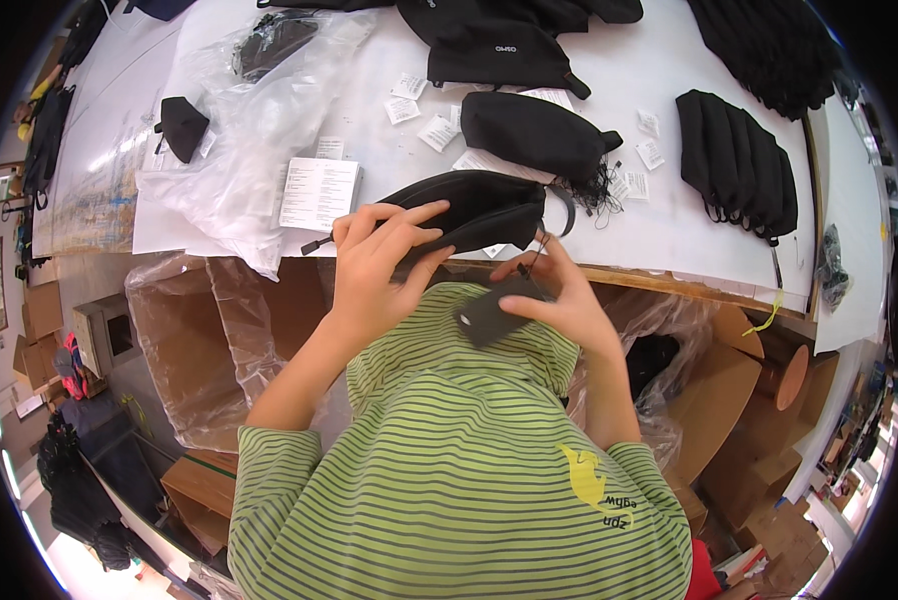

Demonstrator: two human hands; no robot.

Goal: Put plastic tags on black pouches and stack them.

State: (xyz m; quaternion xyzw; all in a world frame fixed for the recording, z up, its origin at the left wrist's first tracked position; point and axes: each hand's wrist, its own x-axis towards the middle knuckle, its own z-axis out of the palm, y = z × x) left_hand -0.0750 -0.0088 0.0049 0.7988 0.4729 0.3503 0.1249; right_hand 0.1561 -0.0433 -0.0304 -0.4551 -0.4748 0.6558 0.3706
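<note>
At the table's near edge a black zippered pouch (479, 205) gapes along its top, a loop strap at its right end. My left hand (384, 260) grips its left side, fingers over the rim and thumb on the near wall. In my right hand (554, 295) is a black hang tag (492, 315), pinched by thumb and fingers just below the pouch's right end. A thin dark cord runs from the tag up toward the loop strap. Whether the cord is tied there is too small to tell. Beyond the pouch lies another filled black pouch (534, 130).
A stack of white printed cards (320, 194) sits left of the pouch, beside crumpled clear plastic (229, 190). Small white labels (437, 132) are scattered behind. A row of black pouches (737, 165) lies right. Dark cords (594, 192) heap nearby. Plastic-lined cardboard boxes (194, 350) stand below the table.
</note>
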